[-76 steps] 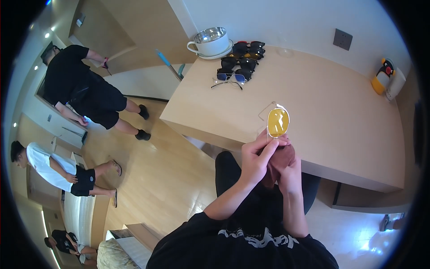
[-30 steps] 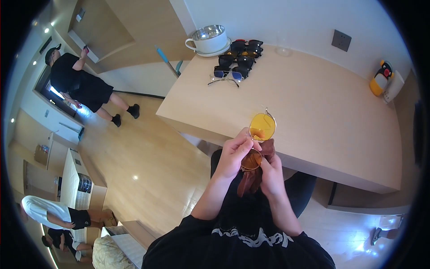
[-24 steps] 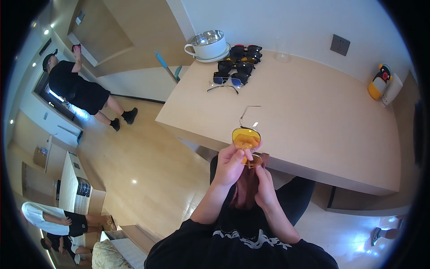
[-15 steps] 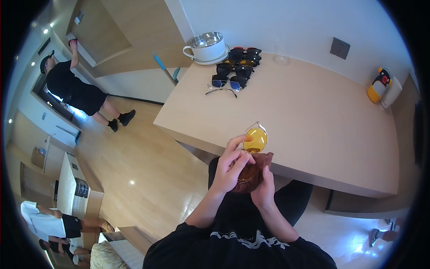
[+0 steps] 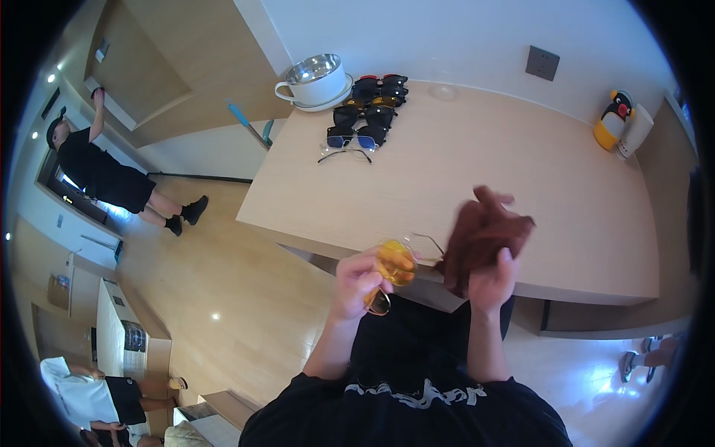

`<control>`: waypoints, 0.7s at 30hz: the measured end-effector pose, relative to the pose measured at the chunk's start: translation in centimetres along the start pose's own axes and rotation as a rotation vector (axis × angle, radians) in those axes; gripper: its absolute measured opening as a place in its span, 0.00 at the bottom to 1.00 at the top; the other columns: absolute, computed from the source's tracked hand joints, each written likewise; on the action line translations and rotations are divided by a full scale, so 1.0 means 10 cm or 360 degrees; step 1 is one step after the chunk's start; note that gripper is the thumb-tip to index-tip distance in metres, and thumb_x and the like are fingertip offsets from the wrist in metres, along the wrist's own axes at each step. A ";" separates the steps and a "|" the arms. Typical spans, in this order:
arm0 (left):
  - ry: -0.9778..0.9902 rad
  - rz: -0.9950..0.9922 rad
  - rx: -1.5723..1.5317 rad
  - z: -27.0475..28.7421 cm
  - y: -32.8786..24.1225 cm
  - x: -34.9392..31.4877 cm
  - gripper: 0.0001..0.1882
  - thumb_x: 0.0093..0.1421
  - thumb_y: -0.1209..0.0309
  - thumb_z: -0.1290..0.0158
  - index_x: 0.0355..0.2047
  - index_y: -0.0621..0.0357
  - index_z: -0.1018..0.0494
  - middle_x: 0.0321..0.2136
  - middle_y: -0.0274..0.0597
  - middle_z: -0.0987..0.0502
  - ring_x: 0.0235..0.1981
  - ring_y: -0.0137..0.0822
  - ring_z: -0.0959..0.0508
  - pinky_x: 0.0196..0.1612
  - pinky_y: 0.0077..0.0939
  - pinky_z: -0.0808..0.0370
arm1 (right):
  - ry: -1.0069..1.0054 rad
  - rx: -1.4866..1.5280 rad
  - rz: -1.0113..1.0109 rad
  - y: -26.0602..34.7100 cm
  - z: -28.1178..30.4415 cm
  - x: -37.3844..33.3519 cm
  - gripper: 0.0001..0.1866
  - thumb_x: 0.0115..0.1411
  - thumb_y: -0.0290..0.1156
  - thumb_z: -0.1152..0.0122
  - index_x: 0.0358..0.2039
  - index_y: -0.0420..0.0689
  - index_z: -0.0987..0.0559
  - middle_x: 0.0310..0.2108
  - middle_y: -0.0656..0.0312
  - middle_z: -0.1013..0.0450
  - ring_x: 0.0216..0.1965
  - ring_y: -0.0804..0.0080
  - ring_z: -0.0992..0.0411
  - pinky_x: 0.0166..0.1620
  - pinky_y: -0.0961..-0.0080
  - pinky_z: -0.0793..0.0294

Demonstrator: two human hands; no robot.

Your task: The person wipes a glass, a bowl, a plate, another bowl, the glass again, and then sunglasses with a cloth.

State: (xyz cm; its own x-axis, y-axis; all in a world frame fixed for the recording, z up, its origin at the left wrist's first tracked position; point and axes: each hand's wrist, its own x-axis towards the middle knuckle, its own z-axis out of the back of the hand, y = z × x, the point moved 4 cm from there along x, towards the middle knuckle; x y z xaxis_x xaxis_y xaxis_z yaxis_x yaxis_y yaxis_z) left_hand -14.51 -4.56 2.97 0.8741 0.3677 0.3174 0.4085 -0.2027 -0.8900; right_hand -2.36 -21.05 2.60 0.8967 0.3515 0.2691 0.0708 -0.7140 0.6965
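Yellow-lensed glasses [image 5: 397,264] with a thin metal frame are gripped in my left hand [image 5: 354,285], just off the near edge of the table. One temple arm sticks out toward the right; the second lens hangs lower, beside my fingers. My right hand [image 5: 492,287] holds up a crumpled brown cloth [image 5: 482,242], apart from the lenses, with the thumb lying on its front. The cloth hides most of that hand's fingers. Several pairs of glasses and sunglasses [image 5: 363,117] lie in a row at the table's far left.
The pale wooden table [image 5: 536,201] spans the front. A white cup [image 5: 316,82] with a steel inside stands on a saucer at its far left. A penguin figure [image 5: 614,121] and a white cylinder [image 5: 635,132] stand far right. A person in black [image 5: 104,167] stands at left.
My right hand has drawn the brown cloth off the glasses and moved it right and upward. My left hand has shifted slightly left with the glasses, which have tilted.
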 end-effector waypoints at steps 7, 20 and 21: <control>-0.0196 -0.0456 0.0501 -0.34 -0.05 0.24 0.04 0.44 0.79 0.51 0.18 0.68 0.28 0.41 0.49 0.32 0.39 0.36 0.31 0.39 0.25 0.31 | 0.0544 -0.0645 -0.0123 -0.01 -0.26 -0.01 0.28 0.61 0.41 0.56 0.54 0.34 0.41 0.48 0.55 0.35 0.50 0.66 0.36 0.53 0.71 0.39; -0.0360 -0.0159 -0.0065 -0.25 0.17 0.53 0.10 0.63 0.69 0.58 0.34 0.64 0.32 0.36 0.54 0.25 0.33 0.37 0.24 0.41 0.28 0.28 | 0.0561 -0.0800 -0.0570 -0.06 0.09 -0.02 0.18 0.64 0.34 0.60 0.45 0.33 0.30 0.41 0.58 0.29 0.42 0.73 0.33 0.46 0.78 0.35; -0.0326 -0.0088 -0.0129 -0.10 0.14 0.57 0.11 0.64 0.68 0.59 0.31 0.63 0.32 0.36 0.56 0.25 0.31 0.39 0.23 0.39 0.30 0.27 | 0.0373 -0.0743 -0.0429 -0.03 0.16 0.00 0.16 0.64 0.33 0.59 0.43 0.34 0.29 0.38 0.58 0.28 0.40 0.74 0.32 0.44 0.77 0.34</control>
State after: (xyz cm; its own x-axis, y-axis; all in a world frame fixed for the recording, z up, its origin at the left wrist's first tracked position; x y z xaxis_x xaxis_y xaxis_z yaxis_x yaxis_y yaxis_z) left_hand -8.71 -3.69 3.84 0.7814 0.5553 0.2846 0.4813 -0.2461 -0.8413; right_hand -1.70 -21.76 1.31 0.7493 0.6462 0.1449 0.0350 -0.2573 0.9657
